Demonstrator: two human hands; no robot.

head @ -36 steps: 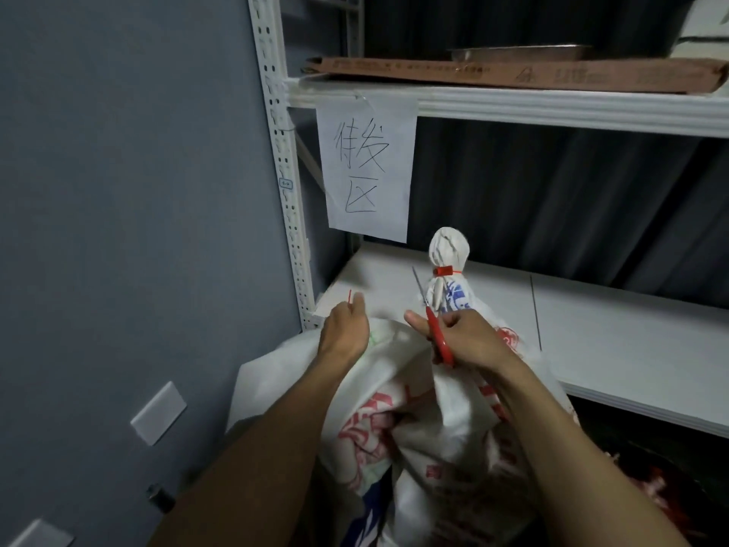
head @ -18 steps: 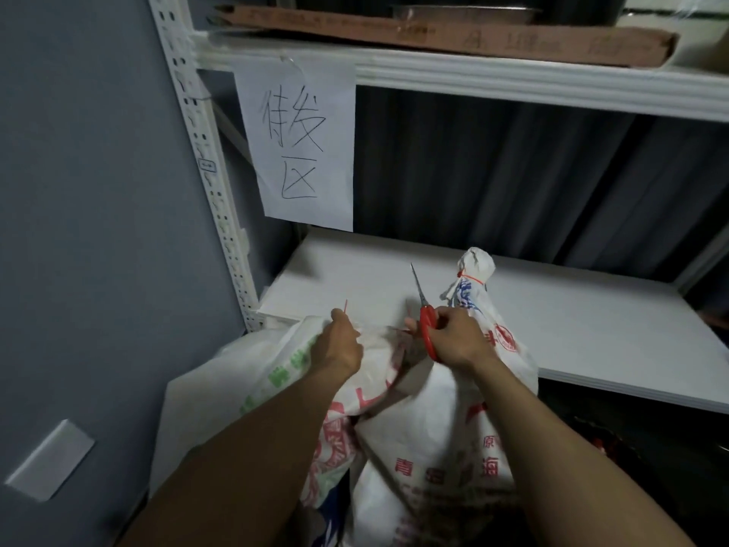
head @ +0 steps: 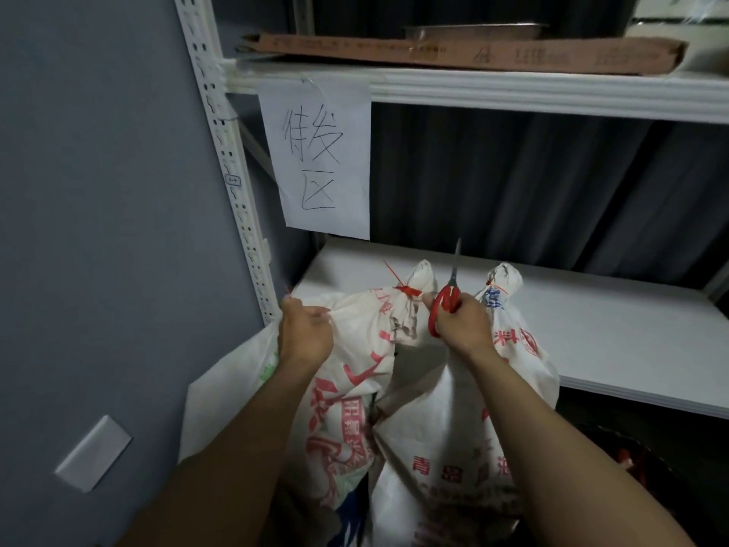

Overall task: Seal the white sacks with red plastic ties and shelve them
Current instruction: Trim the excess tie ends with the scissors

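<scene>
Sacks of white printed plastic, left sack [head: 355, 333] and right sack [head: 524, 373], necks cinched by red plastic ties [head: 406, 290], contents hidden, lean at the white lower shelf [head: 591, 329], left hand [head: 305, 333] grip clenching the left sack's cloth, right hand [head: 463, 323] grip closed round red-handled scissors [head: 443, 304].

Paper sign [head: 319, 159] on upper shelf [head: 552, 92]: handwritten 待发区. Right sack [head: 453, 440]: red print, 青岛 legible low down, 料 beside a round seal near the top. Left sack [head: 355, 388], cardboard [head: 465, 53], upright tag [head: 232, 179]: print present, unreadable.
</scene>
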